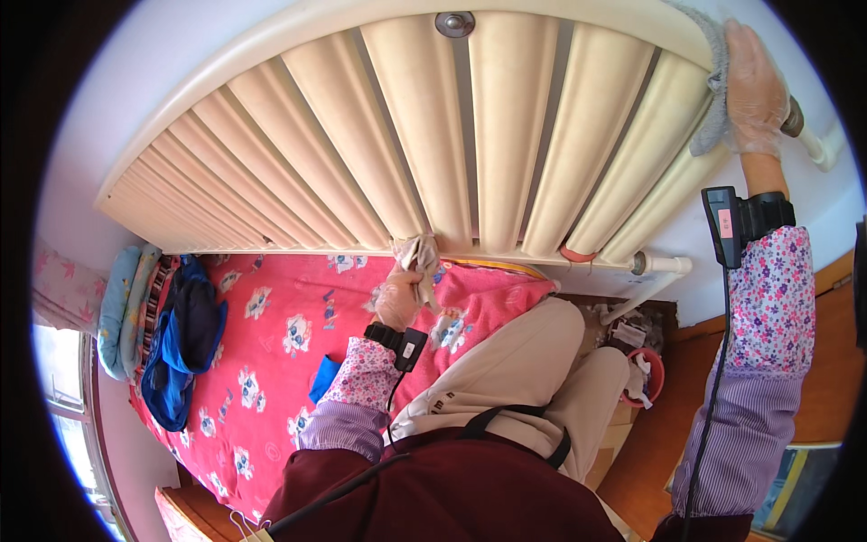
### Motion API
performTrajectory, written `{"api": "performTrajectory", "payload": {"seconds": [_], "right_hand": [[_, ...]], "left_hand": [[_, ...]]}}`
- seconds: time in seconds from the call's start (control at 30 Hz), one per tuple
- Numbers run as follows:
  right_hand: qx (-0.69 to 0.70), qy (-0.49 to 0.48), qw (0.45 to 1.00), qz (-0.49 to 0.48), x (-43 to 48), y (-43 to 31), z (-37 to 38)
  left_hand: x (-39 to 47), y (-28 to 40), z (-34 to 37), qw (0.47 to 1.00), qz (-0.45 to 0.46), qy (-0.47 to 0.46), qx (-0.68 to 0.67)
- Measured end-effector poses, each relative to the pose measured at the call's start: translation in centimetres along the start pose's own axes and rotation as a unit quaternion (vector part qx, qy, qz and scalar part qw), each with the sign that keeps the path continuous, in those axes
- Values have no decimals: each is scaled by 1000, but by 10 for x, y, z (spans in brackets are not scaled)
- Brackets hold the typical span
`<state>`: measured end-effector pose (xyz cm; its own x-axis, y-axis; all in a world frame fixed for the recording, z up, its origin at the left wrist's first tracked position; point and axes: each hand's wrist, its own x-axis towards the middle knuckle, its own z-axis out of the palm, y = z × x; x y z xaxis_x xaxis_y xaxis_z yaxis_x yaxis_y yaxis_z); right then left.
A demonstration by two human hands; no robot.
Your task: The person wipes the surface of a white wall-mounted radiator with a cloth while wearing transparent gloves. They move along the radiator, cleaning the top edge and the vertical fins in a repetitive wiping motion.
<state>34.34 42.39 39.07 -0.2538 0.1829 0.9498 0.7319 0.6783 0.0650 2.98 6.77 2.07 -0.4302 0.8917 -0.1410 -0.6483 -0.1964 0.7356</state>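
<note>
A cream column radiator (pixel 420 129) spans the wall before me. My left hand (pixel 398 298), in a clear plastic glove, grips a beige cloth (pixel 414 254) at the radiator's lower edge, just above the bed. My right hand (pixel 755 91), also in a clear glove, lies along the radiator's right end with its fingers extended. Under that palm a grey towelling cloth (pixel 711 129) wraps over the corner of the radiator; the fingertips' hold on it is partly hidden.
Beneath the radiator lies a bed with a pink patterned blanket (pixel 271 366). Blue clothing (pixel 183 339) and folded bedding (pixel 122 311) rest at its left. A white pipe (pixel 667 264) leaves the radiator at right. A red bin (pixel 653 379) with waste stands on the floor near my knees.
</note>
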Motion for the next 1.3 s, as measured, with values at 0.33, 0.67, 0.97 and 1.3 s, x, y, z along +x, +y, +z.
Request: {"api": "performTrajectory", "payload": {"seconds": [0.33, 0.67, 0.97, 1.3], "right_hand": [[-100, -72, 992, -8, 3, -17, -15], [63, -25, 997, 46, 9, -40, -38], [-111, -57, 981, -148, 5, -15, -26], [19, -92, 995, 15, 6, -34, -40]], "left_hand": [[-19, 10, -2, 982, 53, -34, 177], [-39, 32, 37, 992, -97, -47, -66], [-52, 35, 32, 996, -68, -34, 49], [-51, 43, 2, 989, -22, -143, 17]]}}
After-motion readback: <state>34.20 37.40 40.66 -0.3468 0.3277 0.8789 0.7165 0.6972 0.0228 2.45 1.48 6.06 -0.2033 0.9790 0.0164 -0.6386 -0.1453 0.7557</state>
